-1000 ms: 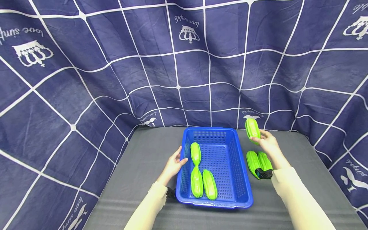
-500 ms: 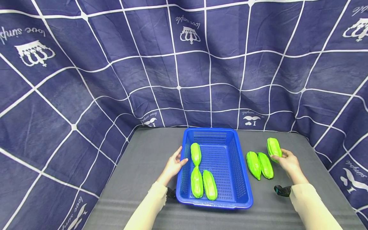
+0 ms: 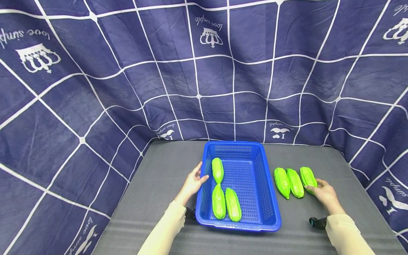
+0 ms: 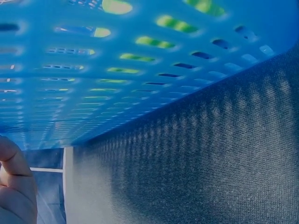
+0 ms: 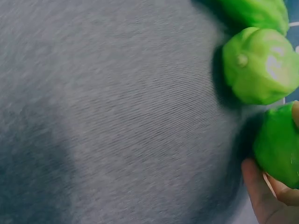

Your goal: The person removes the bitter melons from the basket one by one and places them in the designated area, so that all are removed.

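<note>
On the grey table, my right hand (image 3: 324, 193) holds a bright green ridged gourd (image 3: 307, 176) at its near end. Thumb and fingers sit on either side of that gourd (image 5: 278, 144) in the right wrist view. To its left lie two more green gourds, one (image 3: 295, 183) beside the other (image 3: 282, 181). My left hand (image 3: 192, 182) grips the left rim of a blue plastic basket (image 3: 269, 184), thumb over the edge. Inside the basket, three gourds lie along the left: one at the back (image 3: 217, 170), one in front of it (image 3: 218, 202), another alongside (image 3: 233, 204).
A dark blue curtain (image 3: 216, 78) with white lines hangs behind the grey table (image 3: 159, 159) and along both sides. Black straps with small devices sit at both wrists, the right device (image 3: 317, 223) hanging over the table.
My right hand has carried the gourd rightward past the pair, then down to the table on their right. My left hand and the basket have stayed in place.
</note>
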Demonstrator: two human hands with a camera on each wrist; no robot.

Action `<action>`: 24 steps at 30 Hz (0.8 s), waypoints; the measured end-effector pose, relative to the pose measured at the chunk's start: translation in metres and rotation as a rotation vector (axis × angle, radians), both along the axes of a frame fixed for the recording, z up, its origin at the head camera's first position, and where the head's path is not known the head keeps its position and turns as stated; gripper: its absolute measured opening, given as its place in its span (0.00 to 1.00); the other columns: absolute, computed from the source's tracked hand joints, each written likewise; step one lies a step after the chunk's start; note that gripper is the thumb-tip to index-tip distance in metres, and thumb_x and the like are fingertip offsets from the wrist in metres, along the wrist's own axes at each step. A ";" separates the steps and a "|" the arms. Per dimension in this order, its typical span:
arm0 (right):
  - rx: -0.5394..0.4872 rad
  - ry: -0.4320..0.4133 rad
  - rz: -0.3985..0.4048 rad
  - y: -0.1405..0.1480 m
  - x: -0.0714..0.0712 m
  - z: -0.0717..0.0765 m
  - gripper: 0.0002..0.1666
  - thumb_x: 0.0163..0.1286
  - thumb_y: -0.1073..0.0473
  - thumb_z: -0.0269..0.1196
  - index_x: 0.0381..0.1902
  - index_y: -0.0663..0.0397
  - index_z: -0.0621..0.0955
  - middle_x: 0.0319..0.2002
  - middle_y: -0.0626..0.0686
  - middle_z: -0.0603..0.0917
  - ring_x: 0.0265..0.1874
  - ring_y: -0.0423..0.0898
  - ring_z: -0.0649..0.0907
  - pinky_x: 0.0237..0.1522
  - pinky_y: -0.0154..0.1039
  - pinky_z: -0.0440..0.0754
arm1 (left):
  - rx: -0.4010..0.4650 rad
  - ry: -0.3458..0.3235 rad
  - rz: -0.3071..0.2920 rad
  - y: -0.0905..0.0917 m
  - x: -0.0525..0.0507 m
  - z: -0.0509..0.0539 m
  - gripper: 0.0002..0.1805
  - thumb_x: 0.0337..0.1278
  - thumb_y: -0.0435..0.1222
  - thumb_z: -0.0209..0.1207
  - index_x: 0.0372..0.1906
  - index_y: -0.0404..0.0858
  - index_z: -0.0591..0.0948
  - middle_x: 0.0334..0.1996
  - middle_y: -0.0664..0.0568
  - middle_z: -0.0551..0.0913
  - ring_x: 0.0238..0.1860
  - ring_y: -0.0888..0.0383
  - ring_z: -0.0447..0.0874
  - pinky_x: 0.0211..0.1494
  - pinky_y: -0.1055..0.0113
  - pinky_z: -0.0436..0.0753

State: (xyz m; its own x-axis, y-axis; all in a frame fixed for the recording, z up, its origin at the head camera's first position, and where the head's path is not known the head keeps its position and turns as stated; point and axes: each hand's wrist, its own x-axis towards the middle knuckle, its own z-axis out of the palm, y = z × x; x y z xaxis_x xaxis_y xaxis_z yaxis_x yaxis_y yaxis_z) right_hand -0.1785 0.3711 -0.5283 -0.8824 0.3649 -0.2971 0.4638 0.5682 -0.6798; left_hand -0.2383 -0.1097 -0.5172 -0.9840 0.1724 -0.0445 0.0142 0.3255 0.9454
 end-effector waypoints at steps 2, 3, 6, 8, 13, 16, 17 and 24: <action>0.007 -0.001 0.018 0.000 0.002 -0.001 0.46 0.70 0.52 0.57 0.71 0.79 0.52 0.64 0.81 0.62 0.61 0.74 0.69 0.60 0.63 0.72 | -0.007 0.002 0.004 0.000 -0.001 0.000 0.38 0.63 0.31 0.61 0.76 0.35 0.59 0.49 0.33 0.79 0.42 0.41 0.87 0.47 0.52 0.87; 0.013 0.001 0.028 0.000 0.003 -0.001 0.46 0.70 0.52 0.57 0.70 0.80 0.52 0.64 0.82 0.62 0.61 0.75 0.69 0.60 0.63 0.72 | -0.011 0.006 0.002 0.000 -0.001 0.001 0.38 0.63 0.31 0.61 0.76 0.34 0.58 0.48 0.33 0.78 0.42 0.41 0.87 0.47 0.52 0.87; 0.033 0.004 0.044 0.000 0.004 -0.001 0.46 0.70 0.51 0.56 0.70 0.80 0.53 0.64 0.81 0.62 0.61 0.75 0.69 0.60 0.63 0.72 | -0.034 -0.003 0.014 0.000 -0.001 0.002 0.38 0.64 0.32 0.61 0.76 0.37 0.59 0.48 0.35 0.78 0.42 0.44 0.87 0.48 0.52 0.87; 0.049 0.002 0.055 0.000 0.005 -0.002 0.45 0.70 0.50 0.56 0.70 0.80 0.54 0.64 0.81 0.63 0.60 0.75 0.69 0.59 0.63 0.72 | -0.046 0.000 0.014 0.000 -0.001 0.002 0.38 0.64 0.33 0.61 0.76 0.37 0.59 0.48 0.36 0.78 0.42 0.45 0.87 0.48 0.51 0.87; 0.058 -0.008 0.061 -0.002 0.006 -0.003 0.47 0.70 0.49 0.56 0.70 0.80 0.53 0.64 0.82 0.62 0.61 0.75 0.68 0.60 0.64 0.71 | -0.049 0.003 0.028 0.002 0.000 0.003 0.37 0.63 0.33 0.62 0.75 0.37 0.60 0.47 0.37 0.78 0.41 0.46 0.86 0.47 0.52 0.87; 0.061 -0.016 0.065 -0.002 0.007 -0.003 0.47 0.71 0.48 0.55 0.70 0.81 0.53 0.65 0.82 0.61 0.62 0.76 0.67 0.61 0.65 0.70 | -0.032 0.002 0.039 0.002 0.000 0.003 0.37 0.62 0.32 0.62 0.74 0.36 0.61 0.46 0.37 0.79 0.40 0.47 0.86 0.46 0.52 0.87; 0.060 -0.019 0.067 -0.002 0.008 -0.003 0.47 0.71 0.48 0.55 0.70 0.81 0.52 0.65 0.82 0.60 0.62 0.76 0.67 0.62 0.65 0.69 | -0.026 0.006 0.037 0.001 0.000 0.002 0.37 0.62 0.32 0.62 0.74 0.35 0.61 0.46 0.36 0.79 0.40 0.46 0.86 0.46 0.52 0.87; 0.034 -0.017 0.075 -0.001 0.012 -0.005 0.48 0.71 0.48 0.56 0.70 0.81 0.52 0.65 0.82 0.61 0.63 0.75 0.67 0.63 0.64 0.69 | -0.028 0.026 0.018 0.000 -0.001 0.000 0.37 0.61 0.30 0.62 0.73 0.32 0.61 0.44 0.34 0.80 0.40 0.43 0.87 0.46 0.51 0.87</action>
